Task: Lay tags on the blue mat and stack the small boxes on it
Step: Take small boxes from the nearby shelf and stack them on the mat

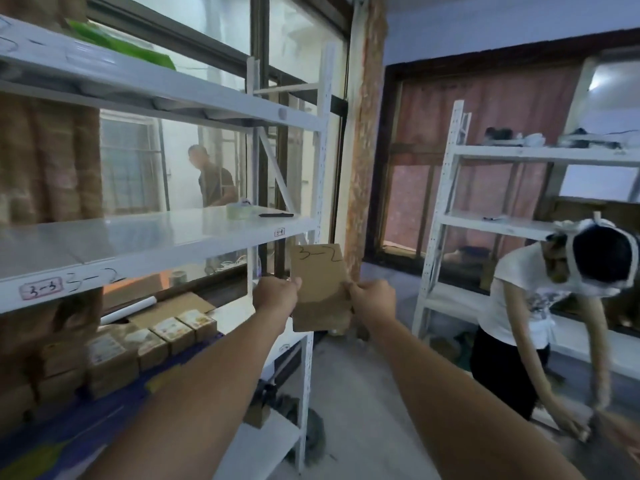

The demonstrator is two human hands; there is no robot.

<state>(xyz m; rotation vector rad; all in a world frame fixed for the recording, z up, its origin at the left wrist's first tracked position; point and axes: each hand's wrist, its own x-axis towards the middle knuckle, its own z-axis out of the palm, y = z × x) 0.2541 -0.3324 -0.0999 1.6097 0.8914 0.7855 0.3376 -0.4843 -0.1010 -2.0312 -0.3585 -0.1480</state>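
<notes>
L hand [277, 294] pinches cardboard tag [320, 275] left edge | R hand [372, 299] pinches right edge | tag upright btwn hands

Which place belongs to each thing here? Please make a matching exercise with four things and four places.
1. brown cardboard tag marked 3-2
2. small brown cardboard boxes
3. pale tape roll
4. pink label marked 3-3

A. on the blue mat
B. on the white middle shelf
C. held by left hand and right hand
D. on that shelf's front edge

Pairs: 1-C, 2-A, 3-B, 4-D
</notes>
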